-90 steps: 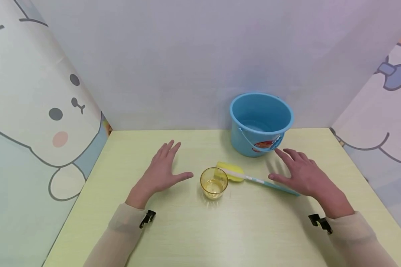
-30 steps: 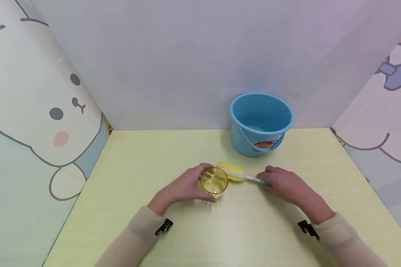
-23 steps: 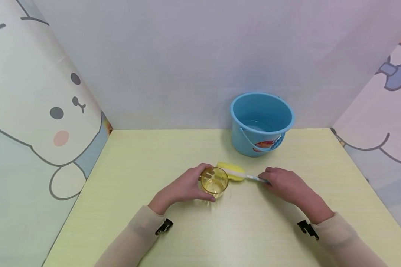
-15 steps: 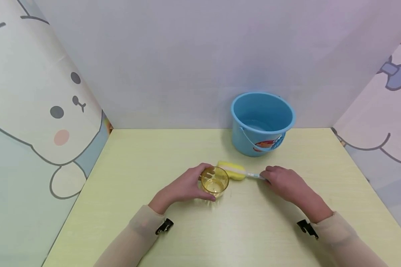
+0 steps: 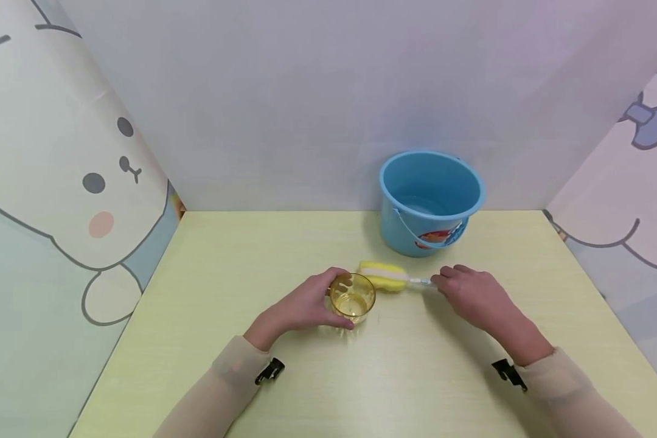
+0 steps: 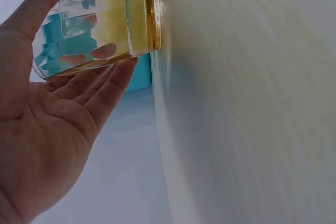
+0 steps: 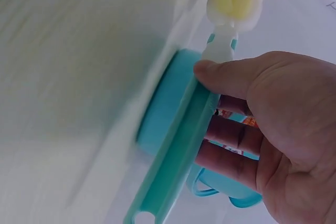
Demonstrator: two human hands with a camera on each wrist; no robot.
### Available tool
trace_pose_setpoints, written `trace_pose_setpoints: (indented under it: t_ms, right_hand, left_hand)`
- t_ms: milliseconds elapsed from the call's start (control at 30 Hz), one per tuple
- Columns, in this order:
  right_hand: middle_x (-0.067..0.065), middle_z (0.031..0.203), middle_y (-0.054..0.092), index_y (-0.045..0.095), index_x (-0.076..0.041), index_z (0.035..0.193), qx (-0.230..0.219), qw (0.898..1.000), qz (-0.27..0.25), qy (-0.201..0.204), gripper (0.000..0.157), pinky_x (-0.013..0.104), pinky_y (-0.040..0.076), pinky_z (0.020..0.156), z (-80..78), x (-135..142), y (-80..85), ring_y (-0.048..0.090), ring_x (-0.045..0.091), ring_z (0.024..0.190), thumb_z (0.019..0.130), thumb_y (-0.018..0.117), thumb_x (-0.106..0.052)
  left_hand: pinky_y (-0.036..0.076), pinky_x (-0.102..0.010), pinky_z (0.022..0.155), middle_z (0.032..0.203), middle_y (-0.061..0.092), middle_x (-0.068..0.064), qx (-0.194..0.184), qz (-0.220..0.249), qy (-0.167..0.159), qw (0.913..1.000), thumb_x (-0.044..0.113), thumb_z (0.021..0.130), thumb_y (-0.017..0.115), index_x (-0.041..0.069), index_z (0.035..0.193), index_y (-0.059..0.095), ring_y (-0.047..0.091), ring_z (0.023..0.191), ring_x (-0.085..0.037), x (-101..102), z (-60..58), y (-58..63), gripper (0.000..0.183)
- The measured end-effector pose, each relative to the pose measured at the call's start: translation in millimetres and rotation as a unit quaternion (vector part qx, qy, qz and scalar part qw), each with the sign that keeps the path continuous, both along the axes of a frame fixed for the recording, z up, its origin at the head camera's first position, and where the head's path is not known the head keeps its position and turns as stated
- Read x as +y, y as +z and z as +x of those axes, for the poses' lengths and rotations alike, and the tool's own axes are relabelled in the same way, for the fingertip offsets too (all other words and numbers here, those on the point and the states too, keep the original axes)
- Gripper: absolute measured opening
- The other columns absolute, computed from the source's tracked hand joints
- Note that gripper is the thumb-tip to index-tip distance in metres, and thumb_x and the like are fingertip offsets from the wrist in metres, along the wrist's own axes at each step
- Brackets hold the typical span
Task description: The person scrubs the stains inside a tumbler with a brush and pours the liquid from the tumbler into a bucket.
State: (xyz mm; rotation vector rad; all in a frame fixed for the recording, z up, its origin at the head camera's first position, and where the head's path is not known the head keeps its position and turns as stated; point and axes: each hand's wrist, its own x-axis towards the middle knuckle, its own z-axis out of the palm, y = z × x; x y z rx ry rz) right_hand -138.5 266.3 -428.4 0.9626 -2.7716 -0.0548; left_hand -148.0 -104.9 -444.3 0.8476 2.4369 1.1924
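Observation:
In the head view a clear amber glass cup (image 5: 353,302) stands upright on the table. My left hand (image 5: 302,306) grips it from the left, thumb on the near side and fingers round the far side; the left wrist view shows the cup (image 6: 105,24) between thumb and fingers. My right hand (image 5: 473,296) holds a sponge brush (image 5: 384,276) by its handle. Its yellow and white sponge head points left, just behind the cup. In the right wrist view the thumb and fingers pinch the teal handle (image 7: 181,145) near its white neck.
A blue bucket (image 5: 392,234) with a handle and a red label stands at the back right, behind the brush. The pale yellow table (image 5: 241,249) meets a plain wall (image 5: 285,121) at the back. Cartoon-printed panels flank both sides.
Both hands came in from apart: the left took hold of the cup, the right of the brush handle. Since then the brush has lifted and turned slightly, while cup and left hand stay put.

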Motion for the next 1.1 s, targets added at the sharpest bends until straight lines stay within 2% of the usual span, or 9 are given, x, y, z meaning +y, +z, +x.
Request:
trace_pose_setpoints:
  t_ms: [300,600,900,1100]
  right_hand:
    - [0.004,0.087,0.069,0.077,-0.009,0.107,0.028,1.000,0.006,-0.013,0.035,0.031,0.050,0.048,-0.2,7,21.0,0.058,0.021,0.071,0.077,0.094,-0.004]
    - [0.005,0.087,0.068,0.077,-0.007,0.111,0.063,0.998,0.009,-0.006,0.041,0.032,0.049,0.047,6.8,10,47.8,0.059,0.023,0.073,0.075,0.095,-0.001]
    - [0.010,0.090,0.069,0.077,-0.005,0.115,0.096,0.995,0.010,0.019,0.051,0.037,0.055,0.055,8.1,7,67.3,0.059,0.027,0.076,0.069,0.098,0.001]
    - [0.014,0.103,0.072,0.075,-0.004,0.122,0.111,0.993,0.011,0.039,0.065,0.042,0.059,0.060,7.6,2,76.2,0.064,0.033,0.085,0.063,0.101,0.001]
  left_hand:
    - [0.049,-0.040,0.108,0.138,0.064,-0.005,0.001,-0.001,-0.003,1.0000,0.036,0.075,0.099,0.008,0.149,0.049,0.061,0.125,-0.021,1,0.1,1.2,0.094]
    - [0.049,-0.040,0.109,0.140,0.063,-0.005,0.004,0.004,-0.005,1.0000,0.033,0.076,0.099,0.006,0.148,0.049,0.061,0.127,-0.022,3,-0.5,1.2,0.092]
    - [0.048,-0.040,0.111,0.143,0.064,-0.006,0.000,0.005,-0.007,1.0000,0.037,0.077,0.098,0.007,0.150,0.048,0.059,0.130,-0.019,3,-2.2,0.3,0.094]
    - [0.047,-0.040,0.111,0.143,0.063,-0.006,-0.003,0.006,-0.008,0.9999,0.038,0.077,0.098,0.007,0.150,0.047,0.060,0.130,-0.022,4,-2.5,0.8,0.095]
